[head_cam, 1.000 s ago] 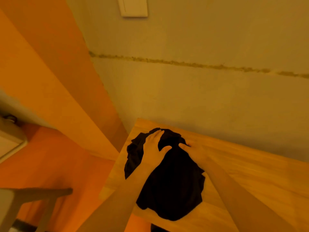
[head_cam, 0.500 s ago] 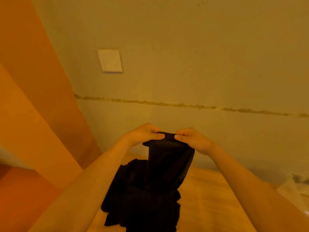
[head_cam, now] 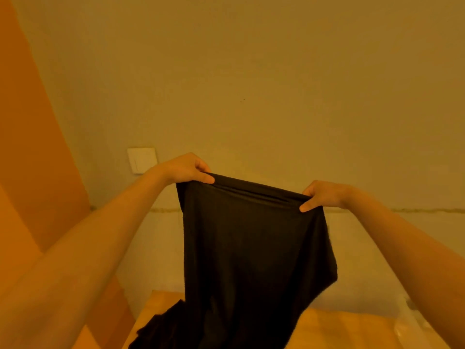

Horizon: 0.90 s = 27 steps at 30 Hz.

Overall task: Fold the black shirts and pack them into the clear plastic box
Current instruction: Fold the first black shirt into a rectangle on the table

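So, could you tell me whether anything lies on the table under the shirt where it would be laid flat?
Yes: a heap of black cloth lies on the table at its left end, below the held shirt.

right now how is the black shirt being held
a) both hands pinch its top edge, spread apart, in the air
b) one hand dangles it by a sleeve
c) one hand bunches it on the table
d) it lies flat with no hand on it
a: the left hand and right hand each pinch the top edge of the black fabric shirt, stretched between them above the wooden table.

black shirt (head_cam: 251,248) | plain, dark | hanging upright, top edge stretched taut | lower end above wooden table
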Tool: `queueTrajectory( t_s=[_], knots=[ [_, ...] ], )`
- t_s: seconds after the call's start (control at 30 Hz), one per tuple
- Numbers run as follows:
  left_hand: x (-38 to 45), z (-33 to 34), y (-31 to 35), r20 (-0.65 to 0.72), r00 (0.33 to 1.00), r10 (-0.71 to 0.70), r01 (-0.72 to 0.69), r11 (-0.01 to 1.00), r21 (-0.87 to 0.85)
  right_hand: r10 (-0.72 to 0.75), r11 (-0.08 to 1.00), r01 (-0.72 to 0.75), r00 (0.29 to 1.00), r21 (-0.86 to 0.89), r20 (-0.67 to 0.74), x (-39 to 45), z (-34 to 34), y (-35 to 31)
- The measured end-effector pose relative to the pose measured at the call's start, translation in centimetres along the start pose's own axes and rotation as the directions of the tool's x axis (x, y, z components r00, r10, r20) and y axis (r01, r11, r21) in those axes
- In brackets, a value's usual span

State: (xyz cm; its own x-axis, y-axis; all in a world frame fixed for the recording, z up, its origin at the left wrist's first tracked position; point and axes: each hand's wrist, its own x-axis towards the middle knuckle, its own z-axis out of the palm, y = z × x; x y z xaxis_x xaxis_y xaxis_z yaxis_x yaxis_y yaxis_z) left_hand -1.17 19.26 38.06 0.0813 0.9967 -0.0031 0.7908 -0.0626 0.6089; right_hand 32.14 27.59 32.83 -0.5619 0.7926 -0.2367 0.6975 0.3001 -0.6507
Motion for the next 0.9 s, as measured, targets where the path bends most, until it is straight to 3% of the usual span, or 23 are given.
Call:
queueTrajectory(
  t_s=[0.23, 0.43, 0.6, 0.77, 0.8, 0.9],
  knots=[
    [2.2, -1.6, 2.0, -0.235, 0.97, 0.064, -0.072, 0.997, -0.024, 0.04, 0.995, -0.057, 0.982, -0.086, -0.183, -2.0, -4.6, 1.9],
    [3.2, -2.5, 1.8, -0.143, 0.985, 0.094, -0.065, 0.979, 0.193, -0.002, 0.987, -0.056, 0.931, -0.151, -0.364, -3.4, -7.2, 3.7],
    [3.9, -3.0, 2.3, -0.156, 0.982, 0.108, -0.049, 0.937, 0.345, -0.126, 0.983, 0.018, 0.791, -0.184, -0.598, -3.3, -8.9, 3.3],
    [5.3, -3.0, 3.4, -0.44, 0.879, 0.181, -0.073, 0.965, 0.252, -0.154, 0.987, 0.062, 0.62, -0.148, -0.769, -4.7, -11.0, 1.8],
    [5.5, -2.9, 3.5, -0.437, 0.883, 0.172, -0.068, 0.968, 0.243, -0.136, 0.988, 0.032, 0.634, -0.15, -0.761, -5.0, -11.5, 1.8],
    [6.0, -2.3, 3.4, -0.281, 0.95, 0.135, -0.024, 0.931, 0.364, -0.063, 0.967, -0.109, 0.774, -0.231, -0.63, -5.9, -12.2, 2.3]
  ],
)
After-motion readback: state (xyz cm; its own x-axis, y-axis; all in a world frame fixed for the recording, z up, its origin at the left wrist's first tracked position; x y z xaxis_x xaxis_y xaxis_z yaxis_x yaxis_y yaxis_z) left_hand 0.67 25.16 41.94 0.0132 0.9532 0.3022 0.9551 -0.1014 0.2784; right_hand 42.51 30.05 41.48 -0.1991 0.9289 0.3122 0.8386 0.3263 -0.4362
